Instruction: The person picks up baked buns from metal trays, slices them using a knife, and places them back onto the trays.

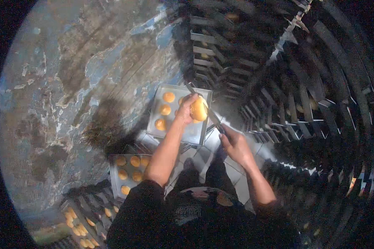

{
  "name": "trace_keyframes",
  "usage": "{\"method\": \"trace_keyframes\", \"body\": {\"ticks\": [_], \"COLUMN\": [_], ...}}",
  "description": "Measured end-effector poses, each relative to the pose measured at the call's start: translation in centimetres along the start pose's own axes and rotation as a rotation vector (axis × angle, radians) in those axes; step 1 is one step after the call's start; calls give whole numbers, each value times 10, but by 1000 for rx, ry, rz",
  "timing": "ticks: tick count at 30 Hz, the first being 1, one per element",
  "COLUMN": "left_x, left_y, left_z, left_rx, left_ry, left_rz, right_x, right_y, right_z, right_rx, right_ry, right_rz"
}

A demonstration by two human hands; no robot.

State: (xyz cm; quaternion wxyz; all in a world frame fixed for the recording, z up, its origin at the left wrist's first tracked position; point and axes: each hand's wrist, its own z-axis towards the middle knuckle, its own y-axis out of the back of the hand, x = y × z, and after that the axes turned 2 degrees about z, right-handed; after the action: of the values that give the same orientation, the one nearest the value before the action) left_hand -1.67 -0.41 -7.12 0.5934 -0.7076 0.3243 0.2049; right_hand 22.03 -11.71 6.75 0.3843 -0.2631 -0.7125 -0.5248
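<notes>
My left hand [187, 109] is closed around a golden bread bun [199, 109], held above a metal baking tray [191, 136]. My right hand [234, 143] grips the dark handle of a long knife [214, 118]. The knife's blade runs up and left against the bun, and its tip shows beyond the bun's upper side. Whether the blade has cut through the bun I cannot tell. Several round buns [165, 109] lie on the tray below, mostly along its left side; my left hand and the held bun hide part of it.
A second tray [114, 170] with several buns is lower left, partly behind my left arm. More bread [77, 224] lies at the bottom left. Dark racks [295, 103] of stacked trays line the right side. A peeling wall [91, 74] rises on the left above a tiled floor [234, 174].
</notes>
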Motion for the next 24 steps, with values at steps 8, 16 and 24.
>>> {"method": "trace_keyframes", "body": {"ticks": [8, 16, 24], "left_x": [-8, 14, 21], "left_y": [21, 6, 46], "left_z": [4, -3, -1], "left_rx": [-35, -84, -185], "left_ry": [-19, 18, 7], "left_rz": [35, -44, -128], "right_x": [-18, -19, -43], "right_y": [4, -22, -29], "right_z": [-10, 40, -9], "right_rx": [119, 153, 119], "right_ry": [8, -22, -70], "right_rz": [-69, 72, 1]}}
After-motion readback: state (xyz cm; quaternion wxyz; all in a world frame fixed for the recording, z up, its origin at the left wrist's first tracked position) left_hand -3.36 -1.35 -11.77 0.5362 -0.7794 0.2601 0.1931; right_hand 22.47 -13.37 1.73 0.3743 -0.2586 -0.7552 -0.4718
